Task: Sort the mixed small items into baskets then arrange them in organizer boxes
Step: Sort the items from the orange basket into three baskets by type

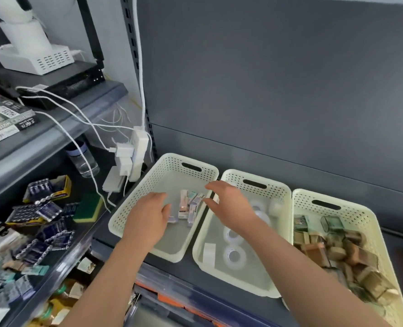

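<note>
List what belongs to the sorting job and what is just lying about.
Job: left basket, small packets, middle basket, tape rolls, right basket, brown boxes.
Lying about: power strip, glass jar, sponge.

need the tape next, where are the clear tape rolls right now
In the head view, the clear tape rolls lie in the middle basket, between the left basket holding small pastel boxes and the right basket packed with brown boxes.
</note>
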Available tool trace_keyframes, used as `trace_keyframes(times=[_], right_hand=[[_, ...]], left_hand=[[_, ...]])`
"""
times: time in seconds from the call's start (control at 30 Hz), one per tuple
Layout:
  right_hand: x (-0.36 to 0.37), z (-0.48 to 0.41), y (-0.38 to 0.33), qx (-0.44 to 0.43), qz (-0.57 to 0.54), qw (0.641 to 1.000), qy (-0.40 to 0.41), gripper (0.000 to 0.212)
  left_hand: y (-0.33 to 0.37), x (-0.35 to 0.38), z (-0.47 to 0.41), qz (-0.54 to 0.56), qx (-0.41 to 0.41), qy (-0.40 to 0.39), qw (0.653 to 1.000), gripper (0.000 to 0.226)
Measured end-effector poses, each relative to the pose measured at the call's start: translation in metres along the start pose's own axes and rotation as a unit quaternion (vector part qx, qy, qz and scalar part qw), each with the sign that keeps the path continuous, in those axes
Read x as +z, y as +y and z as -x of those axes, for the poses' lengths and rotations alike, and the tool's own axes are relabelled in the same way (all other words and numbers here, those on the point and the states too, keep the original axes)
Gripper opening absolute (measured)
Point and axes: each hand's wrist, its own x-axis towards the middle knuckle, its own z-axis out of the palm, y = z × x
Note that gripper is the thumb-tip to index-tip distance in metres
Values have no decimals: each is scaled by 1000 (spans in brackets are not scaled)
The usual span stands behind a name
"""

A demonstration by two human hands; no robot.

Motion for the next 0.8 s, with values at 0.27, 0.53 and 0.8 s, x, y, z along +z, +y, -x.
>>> trace_keyframes(times=[0.27, 0.53, 0.8], right_hand=[[-73, 109, 69, 79, 69, 990, 94, 38], [-144, 248, 191, 194, 86, 961, 177, 37], [-198, 346, 326, 273, 66, 947, 155, 18]], left_hand=[[140, 16, 21, 24, 207, 41, 977, 18], [320, 82, 76, 116, 337, -17, 934, 25], [455, 160, 100, 125, 352, -123, 919, 34]])
